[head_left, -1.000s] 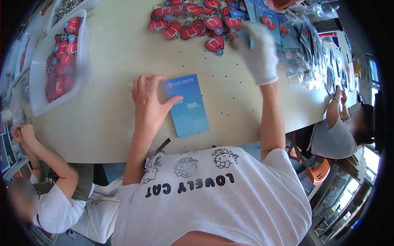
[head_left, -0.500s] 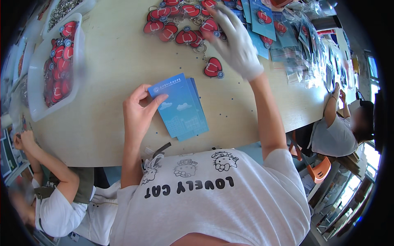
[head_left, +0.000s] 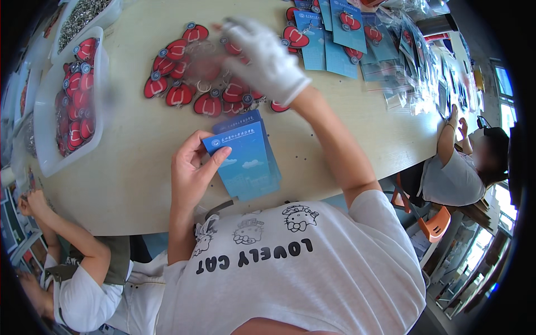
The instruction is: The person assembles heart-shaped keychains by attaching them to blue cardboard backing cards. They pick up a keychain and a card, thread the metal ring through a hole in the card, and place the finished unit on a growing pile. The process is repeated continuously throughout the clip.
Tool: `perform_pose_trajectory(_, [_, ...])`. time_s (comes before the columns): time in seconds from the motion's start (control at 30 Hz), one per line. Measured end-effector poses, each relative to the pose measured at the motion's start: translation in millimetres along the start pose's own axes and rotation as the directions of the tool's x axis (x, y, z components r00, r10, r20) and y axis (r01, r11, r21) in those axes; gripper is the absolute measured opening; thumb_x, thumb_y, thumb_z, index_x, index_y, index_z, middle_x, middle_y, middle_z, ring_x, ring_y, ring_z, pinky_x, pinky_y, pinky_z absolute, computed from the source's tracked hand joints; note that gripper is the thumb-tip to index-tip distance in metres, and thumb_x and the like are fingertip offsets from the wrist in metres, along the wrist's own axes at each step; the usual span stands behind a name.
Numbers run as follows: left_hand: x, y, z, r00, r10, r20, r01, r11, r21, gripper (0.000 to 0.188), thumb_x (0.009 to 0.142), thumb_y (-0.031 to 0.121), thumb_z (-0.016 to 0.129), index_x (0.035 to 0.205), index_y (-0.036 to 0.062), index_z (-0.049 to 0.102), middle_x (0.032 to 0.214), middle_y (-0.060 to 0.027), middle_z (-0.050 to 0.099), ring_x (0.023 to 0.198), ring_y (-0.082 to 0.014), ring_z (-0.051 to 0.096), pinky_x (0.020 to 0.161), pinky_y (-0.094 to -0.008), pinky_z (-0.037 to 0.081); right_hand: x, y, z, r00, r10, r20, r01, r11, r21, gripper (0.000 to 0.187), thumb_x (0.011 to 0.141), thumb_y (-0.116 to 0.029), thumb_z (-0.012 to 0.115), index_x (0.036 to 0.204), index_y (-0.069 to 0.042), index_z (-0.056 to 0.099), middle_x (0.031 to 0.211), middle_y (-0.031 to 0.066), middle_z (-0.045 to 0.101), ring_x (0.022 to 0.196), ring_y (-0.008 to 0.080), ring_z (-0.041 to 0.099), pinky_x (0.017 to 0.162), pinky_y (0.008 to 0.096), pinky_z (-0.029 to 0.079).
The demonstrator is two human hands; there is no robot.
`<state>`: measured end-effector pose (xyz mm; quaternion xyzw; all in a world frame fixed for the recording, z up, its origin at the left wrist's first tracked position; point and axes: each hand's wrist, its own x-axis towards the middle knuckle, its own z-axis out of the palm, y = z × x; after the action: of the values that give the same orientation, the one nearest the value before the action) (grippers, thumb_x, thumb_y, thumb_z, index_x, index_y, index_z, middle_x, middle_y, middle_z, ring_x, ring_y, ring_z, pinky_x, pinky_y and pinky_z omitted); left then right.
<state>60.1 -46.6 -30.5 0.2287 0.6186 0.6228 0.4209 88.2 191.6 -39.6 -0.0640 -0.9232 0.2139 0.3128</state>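
My left hand (head_left: 192,167) pinches a small stack of blue cards (head_left: 245,164) between thumb and fingers, just above the near part of the table. The cards have a white cloud print and are slightly fanned. My right hand (head_left: 262,58), in a white glove, is over a pile of red heart-shaped keychains (head_left: 180,94) with metal rings. Motion smears its fingers, so I cannot tell whether they grip any of the keychains. Part of the pile lies hidden under the glove.
A white bin (head_left: 44,131) of red keychains stands at left, with a bin of metal chains (head_left: 84,19) behind it. Blue cards bearing keychains (head_left: 349,25) and clear plastic bags (head_left: 413,92) lie at back right. Co-workers sit on both sides.
My right hand has moved left, and the keychain pile has shifted left and nearer, spreading out. My left hand still holds the blue cards, now fanned differently.
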Motion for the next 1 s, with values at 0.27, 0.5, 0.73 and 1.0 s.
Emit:
perform_pose_trajectory(0.27, [1.3, 2.6, 6.3, 0.999, -0.011, -0.035, 0.002, 0.968, -0.251, 0.010, 0.094, 0.009, 0.056, 0.101, 0.0018, 0.057, 0.091, -0.0011, 0.062, 0.085, -0.0044, 0.055, 0.076, -0.0199, 0.043, -60.9, 27.0, -75.0, 0.971, -0.003, 0.240, 0.100, 0.915, -0.391, 0.037, 0.072, -0.019, 0.072, 0.106, -0.009, 0.061, 0.128, 0.0100, 0.052, 0.122, 0.0272, 0.046, 0.101, 0.0432, 0.035])
perform_pose_trajectory(0.5, [5.1, -0.8, 5.4, 0.980, 0.041, -0.196, -0.099, 0.950, -0.296, 0.011, 0.095, 0.008, 0.054, 0.104, 0.0026, 0.056, 0.094, -0.0018, 0.064, 0.086, -0.0045, 0.056, 0.079, -0.0207, 0.043, -46.6, 13.4, -66.6, 0.989, -0.045, 0.144, 0.088, 0.946, -0.311, 0.030, 0.073, -0.017, 0.070, 0.102, -0.009, 0.063, 0.106, 0.0034, 0.061, 0.103, 0.0232, 0.056, 0.086, 0.0383, 0.042])
perform_pose_trajectory(0.73, [21.3, 2.6, 11.0, 0.954, 0.113, -0.277, -0.196, 0.936, -0.291, 0.015, 0.093, 0.009, 0.058, 0.106, 0.0022, 0.060, 0.097, -0.0008, 0.064, 0.086, -0.0043, 0.055, 0.080, -0.0199, 0.041, -28.2, 33.1, -36.7, 0.967, -0.124, 0.223, 0.187, 0.939, -0.289, 0.023, 0.076, -0.021, 0.069, 0.095, -0.009, 0.063, 0.091, 0.0034, 0.060, 0.086, 0.0231, 0.057, 0.074, 0.0356, 0.046])
perform_pose_trajectory(1.0, [31.5, 23.9, 9.2, 0.717, 0.479, -0.505, -0.477, 0.867, 0.145, 0.012, 0.096, 0.010, 0.055, 0.098, -0.0008, 0.059, 0.091, 0.0001, 0.060, 0.081, -0.0029, 0.051, 0.072, -0.0185, 0.041, -19.6, -0.6, -69.9, 1.000, 0.008, -0.001, -0.008, 1.000, -0.011, 0.025, 0.076, 0.002, 0.063, 0.097, -0.002, 0.051, 0.102, 0.0146, 0.055, 0.086, 0.0336, 0.055, 0.075, 0.0386, 0.045])
